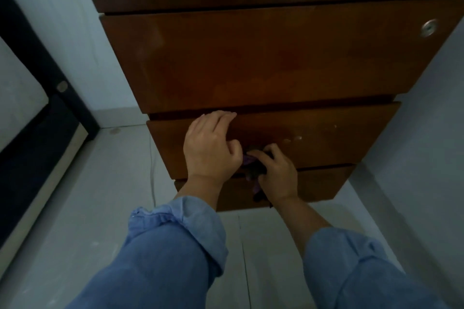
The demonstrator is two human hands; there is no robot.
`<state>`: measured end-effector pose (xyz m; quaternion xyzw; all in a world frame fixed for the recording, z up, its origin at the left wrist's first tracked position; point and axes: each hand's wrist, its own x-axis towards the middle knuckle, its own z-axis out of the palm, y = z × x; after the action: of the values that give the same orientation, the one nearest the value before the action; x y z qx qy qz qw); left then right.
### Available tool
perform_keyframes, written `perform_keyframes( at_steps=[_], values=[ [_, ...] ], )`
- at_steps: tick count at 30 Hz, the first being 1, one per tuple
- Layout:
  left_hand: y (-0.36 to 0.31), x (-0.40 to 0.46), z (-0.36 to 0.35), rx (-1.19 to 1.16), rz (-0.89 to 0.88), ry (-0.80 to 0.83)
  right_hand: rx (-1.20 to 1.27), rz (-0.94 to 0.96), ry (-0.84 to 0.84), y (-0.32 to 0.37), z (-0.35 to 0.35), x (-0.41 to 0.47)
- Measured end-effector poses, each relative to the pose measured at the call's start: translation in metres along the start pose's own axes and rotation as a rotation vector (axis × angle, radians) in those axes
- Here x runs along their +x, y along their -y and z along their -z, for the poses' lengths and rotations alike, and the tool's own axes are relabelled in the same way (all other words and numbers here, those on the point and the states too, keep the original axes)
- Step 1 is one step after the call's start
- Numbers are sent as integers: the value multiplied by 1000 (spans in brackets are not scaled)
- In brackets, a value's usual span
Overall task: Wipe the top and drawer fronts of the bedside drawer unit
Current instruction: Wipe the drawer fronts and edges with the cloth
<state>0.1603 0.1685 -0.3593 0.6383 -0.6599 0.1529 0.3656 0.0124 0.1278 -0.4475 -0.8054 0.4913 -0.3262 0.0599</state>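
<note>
The dark cloth (253,167) with purple parts is bunched in the grip of the right hand (276,173), whose fingers are curled around it. The cloth lies against the lower part of the middle drawer front (313,138), and one end of it hangs down over the bottom drawer front (316,183). Most of the cloth is hidden between the two hands, so its full shape cannot be told.

The left hand (209,148) is just beside the cloth, on its left. Its fingers are stretched and lie flat on the middle drawer front, with the fingertips at the upper edge of this drawer, and its thumb points toward the cloth. It grasps nothing. Both arms wear rolled blue sleeves (175,228).

The brown wooden drawer unit (251,57) has three drawer fronts. The top drawer front is the biggest and carries a round metal lock (429,27) near its right corner. Some small pale spots show on the middle drawer front, to the right of the hands.

The unit stands on a light tiled floor (88,195), between pale walls. At the left there is a dark bed frame (42,65) with a light mattress. A thin cable (152,170) goes down beside the unit on the left.
</note>
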Motion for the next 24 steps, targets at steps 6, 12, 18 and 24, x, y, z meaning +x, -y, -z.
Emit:
perform_keyframes(
  at_steps=[6,12,18,24],
  values=[
    [6,1,-8,-49,5,-35,11,-121,155,-18,-42,-28],
    [-2,-1,-1,-13,49,30,43,-149,98,-6,-11,-32],
    [-24,10,10,-40,-3,84,39,-18,-421,-3,75,14],
    [-40,13,-3,2,8,164,57,-64,-275,-13,68,25]
  ],
)
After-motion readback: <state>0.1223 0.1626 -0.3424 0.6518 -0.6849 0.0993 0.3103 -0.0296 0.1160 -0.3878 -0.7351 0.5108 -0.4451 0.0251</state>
